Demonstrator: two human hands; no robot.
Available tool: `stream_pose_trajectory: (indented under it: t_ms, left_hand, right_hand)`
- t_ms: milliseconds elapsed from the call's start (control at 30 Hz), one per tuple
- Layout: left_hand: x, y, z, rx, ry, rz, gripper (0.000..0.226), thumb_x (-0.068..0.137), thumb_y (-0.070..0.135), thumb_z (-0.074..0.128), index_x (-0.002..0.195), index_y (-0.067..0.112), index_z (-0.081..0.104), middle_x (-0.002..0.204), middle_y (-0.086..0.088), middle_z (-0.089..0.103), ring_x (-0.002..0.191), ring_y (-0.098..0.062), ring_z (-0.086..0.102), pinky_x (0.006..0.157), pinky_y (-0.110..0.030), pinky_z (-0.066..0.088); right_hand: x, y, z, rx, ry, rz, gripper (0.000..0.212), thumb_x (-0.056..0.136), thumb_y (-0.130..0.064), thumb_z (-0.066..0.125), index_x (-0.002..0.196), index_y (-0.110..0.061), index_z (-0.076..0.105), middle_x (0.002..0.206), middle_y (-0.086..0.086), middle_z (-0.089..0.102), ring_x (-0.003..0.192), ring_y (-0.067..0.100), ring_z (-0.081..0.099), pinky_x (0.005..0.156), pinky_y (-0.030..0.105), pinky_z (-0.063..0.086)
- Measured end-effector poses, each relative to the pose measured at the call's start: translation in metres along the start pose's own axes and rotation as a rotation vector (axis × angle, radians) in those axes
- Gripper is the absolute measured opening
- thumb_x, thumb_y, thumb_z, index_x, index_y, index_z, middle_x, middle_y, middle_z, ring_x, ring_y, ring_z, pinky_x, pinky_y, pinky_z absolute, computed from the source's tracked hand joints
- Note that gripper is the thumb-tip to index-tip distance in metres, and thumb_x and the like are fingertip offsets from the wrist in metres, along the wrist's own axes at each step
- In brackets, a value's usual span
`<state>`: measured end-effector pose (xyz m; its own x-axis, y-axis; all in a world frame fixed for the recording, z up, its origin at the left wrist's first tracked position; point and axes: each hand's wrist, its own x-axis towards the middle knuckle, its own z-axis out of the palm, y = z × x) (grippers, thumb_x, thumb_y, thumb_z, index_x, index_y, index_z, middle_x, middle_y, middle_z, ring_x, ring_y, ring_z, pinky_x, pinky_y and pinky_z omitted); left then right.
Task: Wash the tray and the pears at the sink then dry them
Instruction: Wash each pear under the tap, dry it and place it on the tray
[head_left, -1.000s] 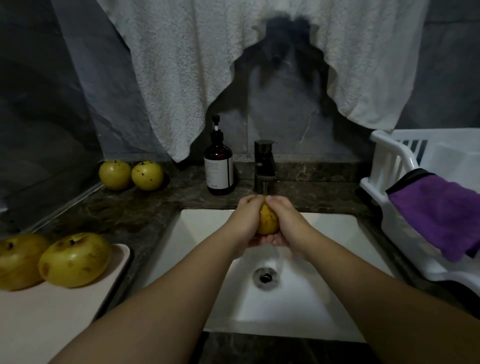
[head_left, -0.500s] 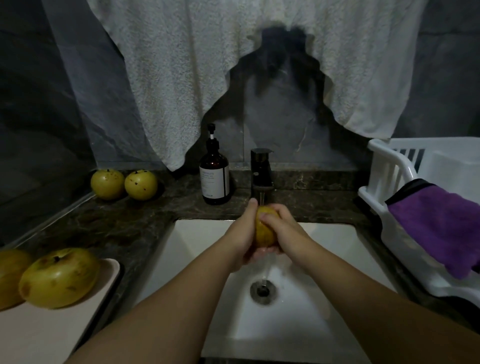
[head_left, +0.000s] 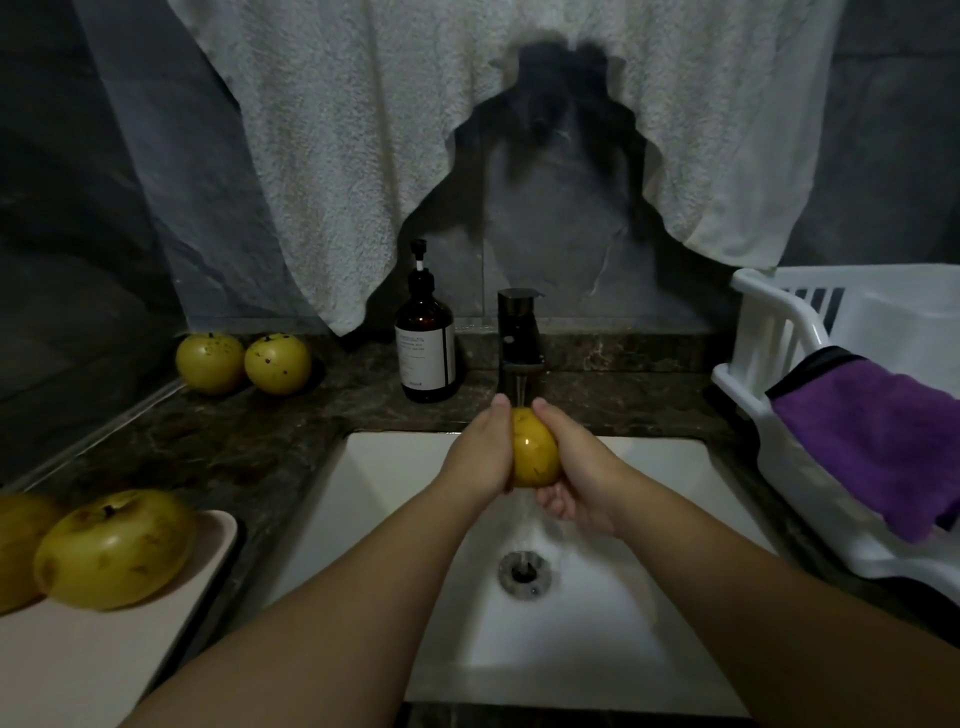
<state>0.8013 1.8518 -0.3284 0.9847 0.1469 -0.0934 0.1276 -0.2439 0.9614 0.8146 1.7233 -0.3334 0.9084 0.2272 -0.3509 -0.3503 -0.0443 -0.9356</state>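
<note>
Faucet (head_left: 519, 332) and soap bottle (head_left: 426, 343) crowd behind; sink (head_left: 597, 623) basin open.

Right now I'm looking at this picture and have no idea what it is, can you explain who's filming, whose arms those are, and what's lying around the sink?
There is no machine here. The picture comes from a camera worn on a person's head, looking forward and down, so the two bare arms are the wearer's own. The left hand and right hand together grip one yellow pear under water running from the dark tap into the white sink. Two more pears sit on a pale tray at the left, and another pair rests on the counter by the wall. A brown pump bottle stands beside the tap. On the right, a purple cloth hangs over a white rack. A white towel hangs above.
</note>
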Motion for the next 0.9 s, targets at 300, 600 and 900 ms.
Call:
stream_pose_trajectory:
  t_ms: [300,600,900]
  left_hand:
    - [0.001,-0.002,0.001,-0.164,-0.102,-0.14,0.064,0.103,0.071,0.028,0.137,0.023,0.053,0.11,-0.012,0.068,0.088,-0.024,0.069,0.071,-0.034,0.056]
    - [-0.001,-0.004,0.003,-0.197,-0.151,-0.111,0.061,0.097,0.075,0.042,0.139,0.03,0.042,0.12,-0.01,0.064,0.096,-0.025,0.07,0.068,-0.033,0.055]
    - [-0.002,-0.008,-0.001,-0.106,-0.198,-0.074,0.072,0.087,0.074,0.062,0.142,0.033,0.041,0.126,-0.004,0.062,0.103,-0.022,0.066,0.073,-0.032,0.054]
  right_hand:
    - [0.001,-0.002,-0.001,-0.106,0.073,-0.121,0.051,0.096,-0.066,0.049,0.132,-0.031,0.051,0.088,0.014,0.071,0.058,0.021,0.067,0.045,0.027,0.048]
    - [-0.002,-0.004,-0.002,-0.167,0.096,-0.151,0.049,0.1,-0.064,0.042,0.137,-0.031,0.048,0.087,0.015,0.069,0.05,0.018,0.062,0.045,0.022,0.04]
    - [-0.01,-0.006,-0.004,-0.006,0.024,-0.023,0.052,0.098,-0.061,0.05,0.131,-0.022,0.056,0.1,0.021,0.07,0.08,0.034,0.074,0.071,0.042,0.062]
